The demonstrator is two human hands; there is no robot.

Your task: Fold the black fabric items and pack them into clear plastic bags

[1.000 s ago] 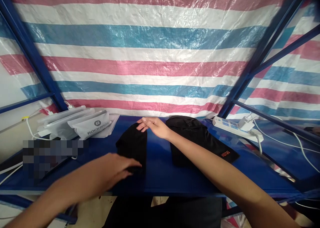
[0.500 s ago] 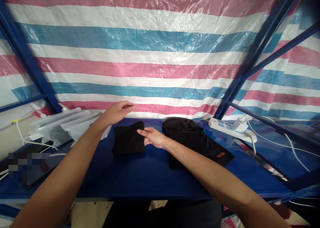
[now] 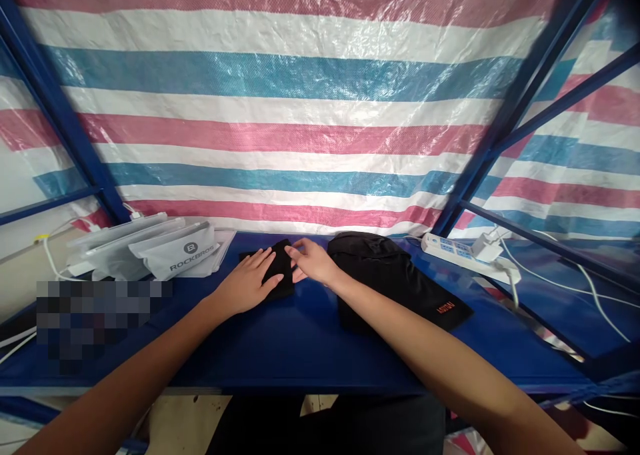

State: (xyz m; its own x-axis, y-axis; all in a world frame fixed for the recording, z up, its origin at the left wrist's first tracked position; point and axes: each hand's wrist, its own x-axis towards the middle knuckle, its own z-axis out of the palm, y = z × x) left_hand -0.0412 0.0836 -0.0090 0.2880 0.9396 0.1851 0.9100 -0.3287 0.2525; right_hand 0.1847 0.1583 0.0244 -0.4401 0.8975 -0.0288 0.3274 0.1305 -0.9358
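Note:
A small folded piece of black fabric (image 3: 286,283) lies on the blue tabletop (image 3: 260,355). My left hand (image 3: 247,282) rests flat across its left and middle, fingers stretched out and covering much of it. At the right edge of the fabric, my right hand (image 3: 314,263) has its thumb and fingers closed on the border; the fingertips are partly hidden. Just right of that hand lies a larger black garment (image 3: 380,268), spread out, with small orange lettering at its lower right corner. What kind of garment the folded piece is, I cannot tell.
Several frosted zip pouches (image 3: 175,252), one marked ROCKBROS, stand at the back left. A white power strip (image 3: 450,248) with a plugged-in adapter and cables sits at the back right. Blue metal posts (image 3: 480,155) and a striped plastic sheet (image 3: 280,135) enclose the table.
My left hand has come down from above the table's back onto the black fabric and now lies flat on it. My right hand stays at the fabric's right edge.

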